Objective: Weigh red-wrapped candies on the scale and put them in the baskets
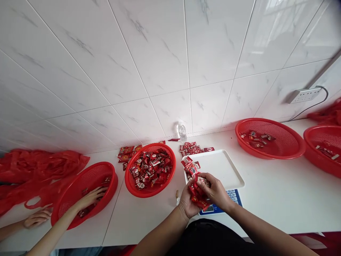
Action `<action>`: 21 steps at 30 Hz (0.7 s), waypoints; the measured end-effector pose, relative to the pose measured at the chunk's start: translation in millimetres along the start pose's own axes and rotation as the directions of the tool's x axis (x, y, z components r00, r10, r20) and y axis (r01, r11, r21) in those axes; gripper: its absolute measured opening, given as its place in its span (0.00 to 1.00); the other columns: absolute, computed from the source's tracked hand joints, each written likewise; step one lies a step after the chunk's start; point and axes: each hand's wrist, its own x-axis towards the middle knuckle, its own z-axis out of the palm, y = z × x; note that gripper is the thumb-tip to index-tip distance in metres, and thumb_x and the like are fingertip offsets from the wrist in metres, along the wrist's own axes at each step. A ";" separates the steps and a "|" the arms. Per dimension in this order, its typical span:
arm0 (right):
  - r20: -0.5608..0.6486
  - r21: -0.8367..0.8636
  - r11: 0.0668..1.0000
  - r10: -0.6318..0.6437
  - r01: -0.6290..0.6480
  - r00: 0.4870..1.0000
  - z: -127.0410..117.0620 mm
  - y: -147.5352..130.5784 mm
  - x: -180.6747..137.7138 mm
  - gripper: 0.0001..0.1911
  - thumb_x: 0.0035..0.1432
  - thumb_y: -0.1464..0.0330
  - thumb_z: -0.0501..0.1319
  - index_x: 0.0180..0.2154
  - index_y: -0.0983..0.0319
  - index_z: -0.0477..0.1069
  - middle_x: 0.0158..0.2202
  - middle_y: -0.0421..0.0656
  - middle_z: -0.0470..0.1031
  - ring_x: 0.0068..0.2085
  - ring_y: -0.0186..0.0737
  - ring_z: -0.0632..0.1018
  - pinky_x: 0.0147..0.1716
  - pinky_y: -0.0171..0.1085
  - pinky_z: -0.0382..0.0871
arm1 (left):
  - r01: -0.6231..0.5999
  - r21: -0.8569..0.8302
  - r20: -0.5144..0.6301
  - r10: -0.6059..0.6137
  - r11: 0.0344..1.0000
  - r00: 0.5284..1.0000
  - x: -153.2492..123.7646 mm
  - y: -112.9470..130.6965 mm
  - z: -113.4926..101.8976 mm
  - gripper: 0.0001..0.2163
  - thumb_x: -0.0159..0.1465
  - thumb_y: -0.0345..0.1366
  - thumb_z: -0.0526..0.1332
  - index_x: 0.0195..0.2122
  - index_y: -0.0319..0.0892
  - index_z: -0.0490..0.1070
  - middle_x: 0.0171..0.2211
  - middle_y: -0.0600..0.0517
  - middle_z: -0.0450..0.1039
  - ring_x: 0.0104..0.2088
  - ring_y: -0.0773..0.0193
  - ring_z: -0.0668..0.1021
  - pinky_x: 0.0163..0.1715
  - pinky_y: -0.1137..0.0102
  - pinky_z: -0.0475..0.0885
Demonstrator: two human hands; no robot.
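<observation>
Both hands (187, 203) (218, 192) grasped red packets (200, 202).
Work apparently unfinished: many more filled the basket (149, 194) left of the tray (225, 169).

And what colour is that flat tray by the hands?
The tray is plain white; it shows best in the head view.

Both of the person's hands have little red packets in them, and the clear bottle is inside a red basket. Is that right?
Not quite: the clear bottle isn't inside a red basket. The head view shows it on the white table, by the tiled wall. The left hand and right hand do have little red packets in them.
</observation>
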 end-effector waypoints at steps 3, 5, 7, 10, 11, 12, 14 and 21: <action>0.023 -0.039 0.999 -0.019 0.020 1.000 -2.3 -3.8 -4.8 0.16 0.58 0.58 0.55 0.43 0.60 0.69 0.39 0.44 0.75 0.40 0.41 0.75 0.41 0.38 0.69 | 0.020 -0.030 0.016 -0.020 0.999 1.000 -5.0 2.0 2.4 0.20 0.62 0.47 0.52 0.45 0.36 0.69 0.43 0.43 0.74 0.45 0.55 0.74 0.42 0.62 0.69; 0.034 -0.051 0.998 -0.043 0.045 0.998 -1.8 -8.0 -9.7 0.15 0.59 0.59 0.54 0.44 0.59 0.68 0.40 0.44 0.74 0.40 0.40 0.75 0.40 0.37 0.70 | 0.033 -0.052 0.017 -0.032 0.998 0.999 -8.0 3.8 2.0 0.20 0.62 0.47 0.52 0.45 0.35 0.69 0.42 0.43 0.74 0.44 0.57 0.75 0.43 0.64 0.69; 0.042 -0.069 0.992 -0.106 0.109 0.993 -0.4 -11.9 -14.8 0.14 0.61 0.61 0.52 0.46 0.59 0.67 0.41 0.44 0.73 0.40 0.39 0.75 0.40 0.37 0.70 | 0.035 -0.079 0.009 -0.034 0.996 0.999 -10.9 5.5 -0.3 0.20 0.62 0.47 0.52 0.43 0.34 0.70 0.40 0.44 0.74 0.42 0.61 0.75 0.43 0.67 0.69; 0.114 -0.151 0.947 -0.267 0.282 0.957 1.9 -13.7 -19.5 0.14 0.62 0.64 0.52 0.48 0.58 0.65 0.43 0.46 0.71 0.44 0.41 0.72 0.44 0.40 0.69 | 0.044 -0.096 -0.007 -0.045 0.994 0.999 -16.0 7.6 -5.1 0.18 0.62 0.45 0.53 0.42 0.35 0.70 0.38 0.47 0.75 0.38 0.66 0.76 0.42 0.72 0.69; 0.155 -0.198 0.920 -0.311 0.338 0.938 2.8 -13.1 -20.2 0.14 0.62 0.64 0.52 0.49 0.57 0.66 0.45 0.47 0.70 0.47 0.42 0.71 0.47 0.42 0.68 | 0.047 -0.097 -0.007 -0.048 0.994 0.999 -18.2 8.1 -6.3 0.17 0.61 0.44 0.54 0.42 0.36 0.70 0.38 0.47 0.75 0.38 0.67 0.76 0.41 0.72 0.69; 0.197 -0.249 0.890 -0.340 0.383 0.919 3.7 -11.9 -20.7 0.15 0.61 0.63 0.53 0.49 0.57 0.66 0.48 0.48 0.69 0.50 0.45 0.69 0.49 0.45 0.66 | 0.045 -0.099 -0.002 -0.046 0.994 0.999 -20.5 8.5 -7.4 0.17 0.61 0.44 0.54 0.42 0.37 0.70 0.39 0.48 0.75 0.39 0.66 0.76 0.41 0.73 0.69; 0.257 -0.334 0.841 -0.353 0.425 0.900 6.0 -9.1 -21.8 0.17 0.60 0.62 0.55 0.51 0.55 0.66 0.55 0.49 0.63 0.57 0.49 0.62 0.54 0.50 0.62 | 0.034 -0.107 0.017 -0.032 0.994 0.999 -25.6 9.3 -9.4 0.17 0.62 0.44 0.52 0.45 0.39 0.69 0.41 0.47 0.74 0.42 0.64 0.75 0.43 0.71 0.68; 0.228 -0.310 0.902 -0.236 0.300 0.945 10.3 -4.8 -29.9 0.25 0.60 0.60 0.53 0.59 0.53 0.54 0.62 0.47 0.53 0.61 0.47 0.58 0.56 0.48 0.61 | -0.085 -0.078 0.040 0.089 0.993 0.995 -52.6 20.7 -32.3 0.20 0.64 0.48 0.48 0.44 0.42 0.72 0.43 0.46 0.75 0.47 0.56 0.74 0.46 0.62 0.68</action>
